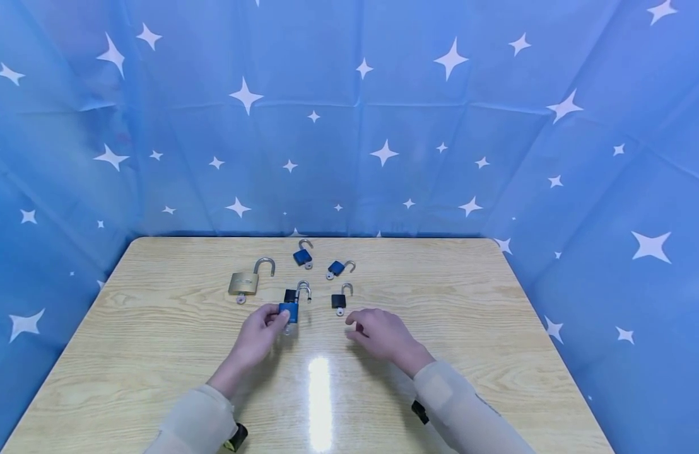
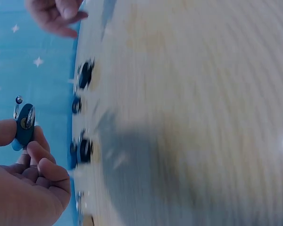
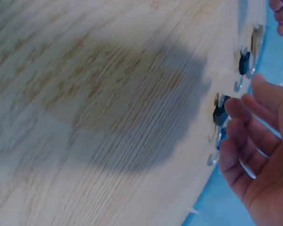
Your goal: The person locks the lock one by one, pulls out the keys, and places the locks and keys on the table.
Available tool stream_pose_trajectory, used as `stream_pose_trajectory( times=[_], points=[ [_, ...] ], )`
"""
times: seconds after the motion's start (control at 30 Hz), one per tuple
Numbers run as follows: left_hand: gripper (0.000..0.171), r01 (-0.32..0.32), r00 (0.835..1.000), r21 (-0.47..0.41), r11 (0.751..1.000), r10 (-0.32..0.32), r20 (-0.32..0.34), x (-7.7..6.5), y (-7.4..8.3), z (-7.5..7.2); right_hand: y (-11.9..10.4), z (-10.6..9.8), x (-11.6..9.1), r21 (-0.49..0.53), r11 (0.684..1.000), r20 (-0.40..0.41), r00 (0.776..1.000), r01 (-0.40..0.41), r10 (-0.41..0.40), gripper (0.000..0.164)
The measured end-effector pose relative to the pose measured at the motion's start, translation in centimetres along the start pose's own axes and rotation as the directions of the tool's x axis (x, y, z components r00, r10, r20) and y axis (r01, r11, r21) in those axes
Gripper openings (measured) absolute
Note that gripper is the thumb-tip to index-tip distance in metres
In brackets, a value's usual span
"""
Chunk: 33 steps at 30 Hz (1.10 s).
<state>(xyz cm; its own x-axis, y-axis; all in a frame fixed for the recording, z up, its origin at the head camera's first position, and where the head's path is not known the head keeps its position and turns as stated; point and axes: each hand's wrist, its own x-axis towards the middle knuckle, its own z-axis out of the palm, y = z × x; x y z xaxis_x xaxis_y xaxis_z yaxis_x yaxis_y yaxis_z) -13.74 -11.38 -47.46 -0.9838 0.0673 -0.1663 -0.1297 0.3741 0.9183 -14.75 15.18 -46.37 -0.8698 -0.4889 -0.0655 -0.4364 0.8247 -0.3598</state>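
My left hand point(image 1: 253, 335) pinches a small blue padlock point(image 1: 289, 313) between thumb and fingers, raised above the table. Its shackle stands open and a key hangs from its bottom; the left wrist view shows the same blue padlock point(image 2: 24, 127) end-on. Partly hidden behind it lies a black padlock point(image 1: 291, 294). My right hand point(image 1: 383, 334), fingers loosely bent and holding nothing, hovers close to another black padlock point(image 1: 339, 301) with its shackle open and a key in it. In the right wrist view that black padlock point(image 3: 220, 115) appears just beyond the fingertips.
A larger brass padlock point(image 1: 243, 284) lies at the left, its shackle open and a key in it. Two blue padlocks, one farther back point(image 1: 302, 257) and one to its right point(image 1: 336, 268), are open too. A blue star-patterned curtain point(image 1: 349, 126) surrounds the wooden table point(image 1: 440, 284).
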Motion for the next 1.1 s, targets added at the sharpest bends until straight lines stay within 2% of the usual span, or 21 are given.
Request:
stream_pose_trajectory(
  times=[0.17,0.37,0.6,0.8,0.97,1.1],
  points=[
    [0.035,-0.014,1.000,-0.037,0.999,0.014,0.018,-0.3,0.3,2.0,0.4,-0.2,-0.2,-0.006,1.000,-0.057,0.998,0.012,-0.012,0.023],
    [0.033,-0.011,0.998,-0.086,0.996,0.017,0.064,-0.6,0.6,3.6,0.7,-0.8,-0.1,-0.008,1.000,-0.105,0.994,0.010,-0.011,0.024],
    [0.039,-0.012,0.995,-0.118,0.993,0.024,0.101,-1.0,0.7,4.8,0.9,-1.6,0.4,0.054,0.999,-0.133,0.991,0.006,0.002,0.028],
    [0.034,-0.006,0.991,-0.135,0.991,0.024,0.132,-1.0,0.4,5.6,1.3,-1.8,0.9,0.143,0.990,-0.129,0.992,0.021,-0.003,0.030],
    [0.033,-0.048,0.988,-0.111,0.993,0.064,0.141,-0.8,0.6,6.2,1.3,-1.9,1.2,0.149,0.988,-0.143,0.990,0.040,-0.019,0.031],
    [0.029,-0.048,0.985,-0.129,0.990,0.069,0.159,-0.7,0.8,6.5,1.2,-2.1,1.3,0.144,0.987,-0.170,0.984,0.075,-0.050,0.032]
  ],
)
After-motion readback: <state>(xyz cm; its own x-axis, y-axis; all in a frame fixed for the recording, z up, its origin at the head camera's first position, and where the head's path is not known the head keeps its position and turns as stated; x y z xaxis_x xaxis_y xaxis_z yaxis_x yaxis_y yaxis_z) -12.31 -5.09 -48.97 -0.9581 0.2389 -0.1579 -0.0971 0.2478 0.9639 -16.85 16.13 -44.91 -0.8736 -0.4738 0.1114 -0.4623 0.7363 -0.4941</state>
